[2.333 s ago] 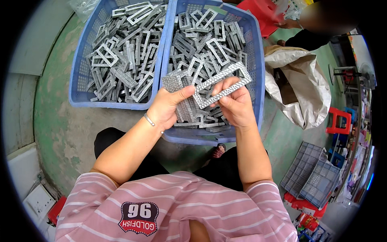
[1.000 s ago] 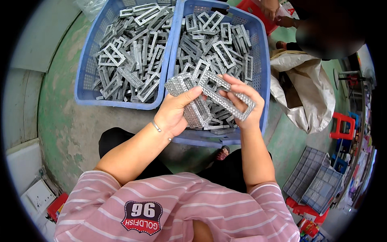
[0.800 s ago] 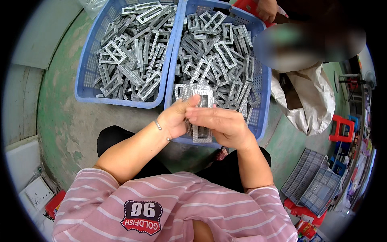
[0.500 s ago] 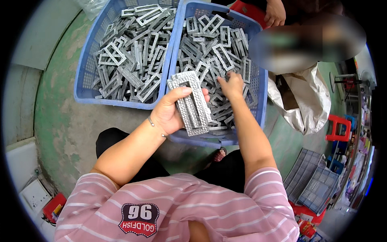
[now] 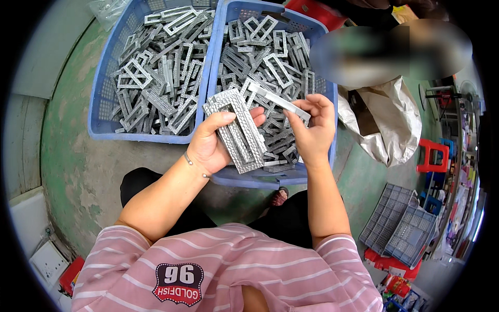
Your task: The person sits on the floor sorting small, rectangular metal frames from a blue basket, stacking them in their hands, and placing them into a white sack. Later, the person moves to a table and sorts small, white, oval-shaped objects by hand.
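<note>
At the far left of the frame a pale wall and white boxes (image 5: 44, 260) sat half cut off by the dark rim. Above them, on the green floor (image 5: 78, 171), stood the left blue basket (image 5: 101, 112), heaped with grey metal frames (image 5: 156, 78); its upper edge ran out of view. Just beside it, touching along one wall, stood the right blue basket (image 5: 322, 93), also full of frames, its near wall partly hidden by the hands.

Left of centre, the left hand (image 5: 213, 143) had its grip clamped on a stack of frames (image 5: 236, 130), thumb across the top; how many pieces lay in the stack was hard to tell, and the fingers beneath were hidden. Just right of it, the right hand (image 5: 312, 132) pinched a single frame (image 5: 278, 101) seen nearly edge-on, fingers closed on its right end, its left end reaching towards the stack over the right basket.

Further right lay a crumpled grey sack (image 5: 390, 125), above it a blurred patch concealing another person. At the right edge stood a red stool (image 5: 431, 156) and grey crates (image 5: 403, 234), distorted by the rim.
</note>
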The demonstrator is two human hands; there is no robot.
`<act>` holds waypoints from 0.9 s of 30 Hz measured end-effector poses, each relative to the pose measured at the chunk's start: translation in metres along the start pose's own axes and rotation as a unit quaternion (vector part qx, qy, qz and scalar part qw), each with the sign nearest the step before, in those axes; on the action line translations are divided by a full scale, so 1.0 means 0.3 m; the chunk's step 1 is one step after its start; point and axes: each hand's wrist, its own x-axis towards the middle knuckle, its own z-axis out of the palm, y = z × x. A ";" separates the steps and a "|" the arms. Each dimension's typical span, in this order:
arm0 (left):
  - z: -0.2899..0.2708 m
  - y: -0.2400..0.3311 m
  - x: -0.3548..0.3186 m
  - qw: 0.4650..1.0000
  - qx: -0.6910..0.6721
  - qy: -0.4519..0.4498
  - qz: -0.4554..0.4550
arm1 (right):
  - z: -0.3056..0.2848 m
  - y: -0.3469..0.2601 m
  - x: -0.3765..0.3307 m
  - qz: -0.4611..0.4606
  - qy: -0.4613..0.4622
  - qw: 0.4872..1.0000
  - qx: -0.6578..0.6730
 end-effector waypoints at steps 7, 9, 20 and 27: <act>0.056 -0.013 -0.014 0.997 -0.001 -0.075 0.017 | -0.023 -0.070 -0.013 -0.010 -0.020 0.996 0.084; 0.057 -0.011 -0.012 0.997 0.004 -0.069 0.014 | -0.031 -0.063 -0.014 -0.043 -0.015 0.998 0.036; 0.055 -0.013 -0.005 0.999 0.018 -0.024 0.034 | -0.028 -0.081 -0.002 -0.142 -0.026 0.990 -0.011; 0.042 -0.002 -0.002 0.998 0.020 -0.050 0.039 | -0.049 -0.101 0.028 -0.044 -0.186 0.977 0.091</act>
